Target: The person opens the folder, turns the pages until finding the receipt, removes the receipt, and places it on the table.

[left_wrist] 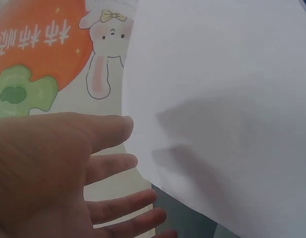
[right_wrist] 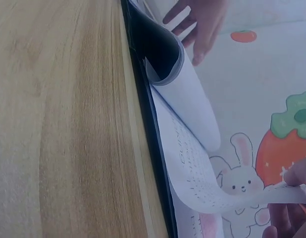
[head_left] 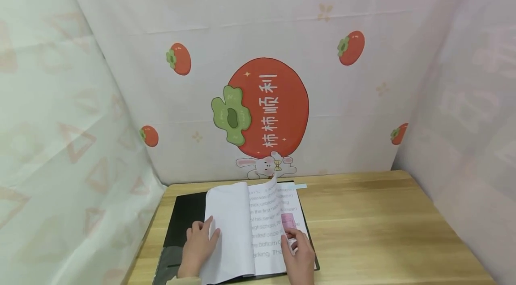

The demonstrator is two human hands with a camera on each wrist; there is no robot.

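Observation:
An open bound booklet (head_left: 227, 231) with large printed text lies in a black folder (head_left: 188, 218) on the table. My right hand (head_left: 299, 253) pinches the outer edge of a right-hand page (head_left: 264, 226), lifting it in a curve. Under that page shows another printed sheet with a pink patch (head_left: 288, 220). The right wrist view has the thumb and fingers (right_wrist: 297, 173) on the page's edge. My left hand (head_left: 199, 242) is beside the bulging blank left page; in the left wrist view its fingers (left_wrist: 110, 166) are spread and loosely straight at that page's edge.
The wooden table (head_left: 371, 231) extends to the right of the folder. A light blue tab (head_left: 300, 186) sticks out at the folder's upper right. Behind stands a white cloth backdrop (head_left: 322, 150) with persimmons and a rabbit; more cloth hangs at both sides.

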